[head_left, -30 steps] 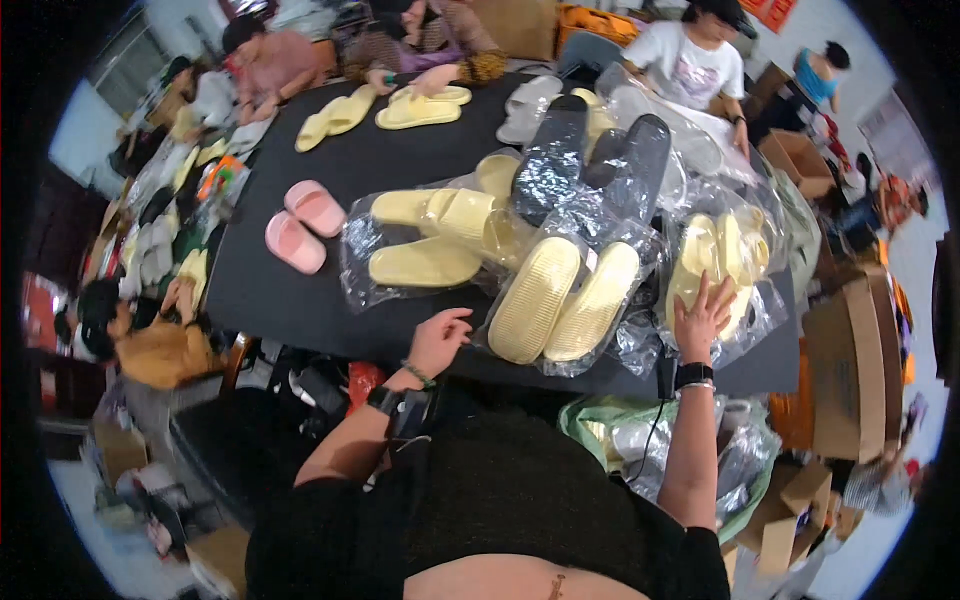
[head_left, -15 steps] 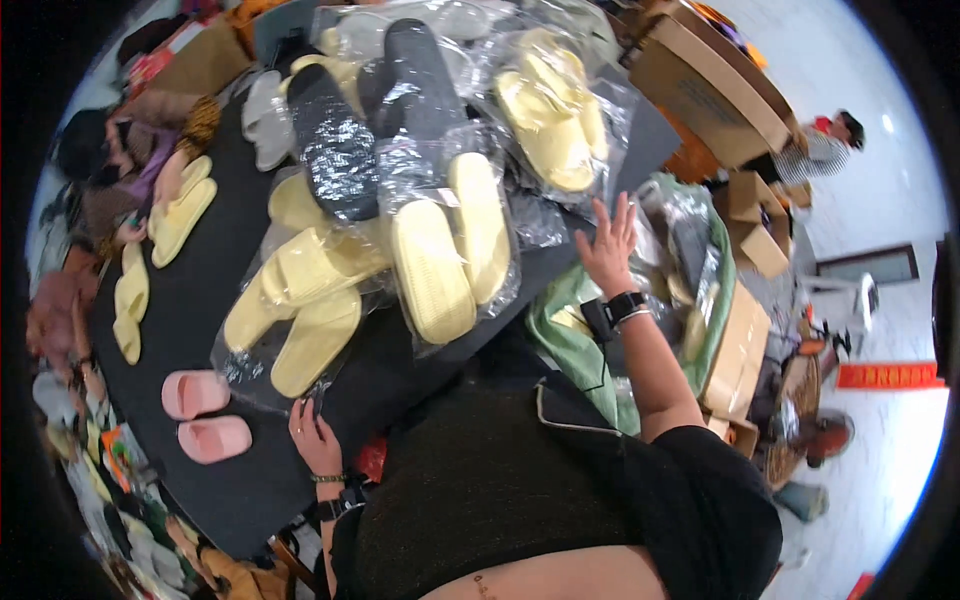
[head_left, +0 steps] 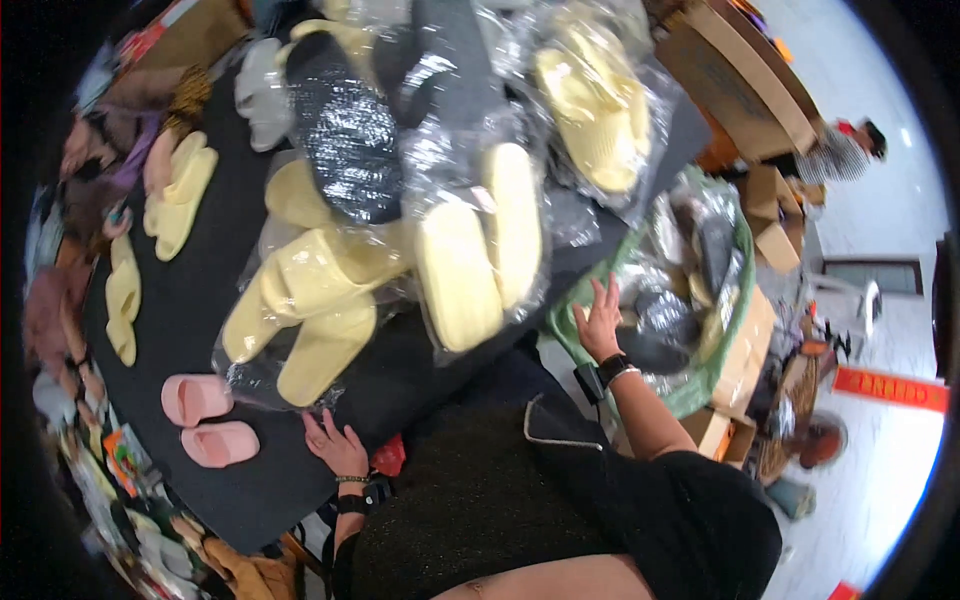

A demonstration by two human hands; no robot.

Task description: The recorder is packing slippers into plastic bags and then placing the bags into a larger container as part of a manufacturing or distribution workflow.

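My left hand (head_left: 337, 446) rests at the table's near edge, fingers apart and holding nothing. Just beyond its fingertips lies a clear bag with yellow slippers (head_left: 325, 355). At the rim of a green sack (head_left: 570, 330), my right hand (head_left: 602, 322) has its fingers spread; whether the palm touches the sack is unclear. Inside the sack are plastic-wrapped dark slippers (head_left: 668, 318) and some pale ones. Another bagged yellow pair (head_left: 460, 275) lies in the middle of the pile, beside a wrapped black slipper (head_left: 340, 130). A further bagged yellow pair (head_left: 600, 120) sits at the far right.
Loose pink slippers (head_left: 220, 443) lie on the black tabletop (head_left: 250, 510), left of my left hand. Across the left side, other people work by loose yellow slippers (head_left: 185, 195). Cardboard boxes (head_left: 735, 85) stand at the right, with another person (head_left: 840, 150) behind them.
My right hand has come down and nearer, from above the sack to its rim. My left hand has shifted slightly right and its fingers have spread. The sack's contents show more fully.
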